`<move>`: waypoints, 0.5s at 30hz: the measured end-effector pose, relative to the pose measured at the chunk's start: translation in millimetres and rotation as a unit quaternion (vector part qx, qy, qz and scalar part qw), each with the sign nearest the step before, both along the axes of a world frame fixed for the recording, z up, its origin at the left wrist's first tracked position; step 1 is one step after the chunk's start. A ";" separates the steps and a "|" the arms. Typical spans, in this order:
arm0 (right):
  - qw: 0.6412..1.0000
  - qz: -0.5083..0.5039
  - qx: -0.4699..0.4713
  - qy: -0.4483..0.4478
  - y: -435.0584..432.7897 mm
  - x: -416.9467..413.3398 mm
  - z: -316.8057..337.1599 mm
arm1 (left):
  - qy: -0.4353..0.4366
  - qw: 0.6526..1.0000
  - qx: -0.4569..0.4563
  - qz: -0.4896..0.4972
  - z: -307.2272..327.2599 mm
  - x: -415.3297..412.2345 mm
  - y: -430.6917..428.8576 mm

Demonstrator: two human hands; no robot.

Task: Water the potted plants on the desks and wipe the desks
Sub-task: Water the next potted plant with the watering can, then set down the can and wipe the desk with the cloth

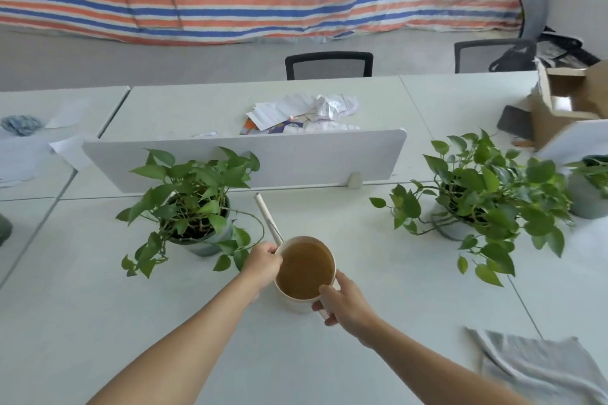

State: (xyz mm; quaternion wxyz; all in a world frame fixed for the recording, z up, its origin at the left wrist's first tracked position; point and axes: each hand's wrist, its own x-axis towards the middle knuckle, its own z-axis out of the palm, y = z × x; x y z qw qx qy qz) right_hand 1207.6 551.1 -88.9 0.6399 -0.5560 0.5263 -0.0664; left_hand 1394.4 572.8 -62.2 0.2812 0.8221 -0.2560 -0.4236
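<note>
1. White watering can (297, 301), brown water inside, sits mid-desk (378, 289), toward the near edge.
2. My left hand (263, 264) grips its rim by the spout (268, 218); right hand (345, 304) wraps the handle.
3. Potted plant (190, 203) just left of the can; 2nd plant (483, 194) well right.
4. Grey cloth (533, 368) at the near right corner.

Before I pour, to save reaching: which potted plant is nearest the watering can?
The left plant, its leaves beside the left hand; the other two sit farther right.
</note>
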 end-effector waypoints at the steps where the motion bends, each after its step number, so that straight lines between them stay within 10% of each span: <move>1: 1.000 0.011 0.000 0.002 -1.4 -2.7 -1.0 | -0.029 0.999 0.008 -0.015 2.7 -1.8 -1.2; 6: 0.997 -0.021 -0.028 0.064 -24.6 -43.7 -0.5 | -0.197 0.976 -0.057 -0.071 26.7 -23.5 -26.9; 15: 0.946 -0.292 -0.044 0.134 -97.9 -219.4 -6.7 | -0.066 0.984 -0.120 -0.117 44.0 -130.7 -94.7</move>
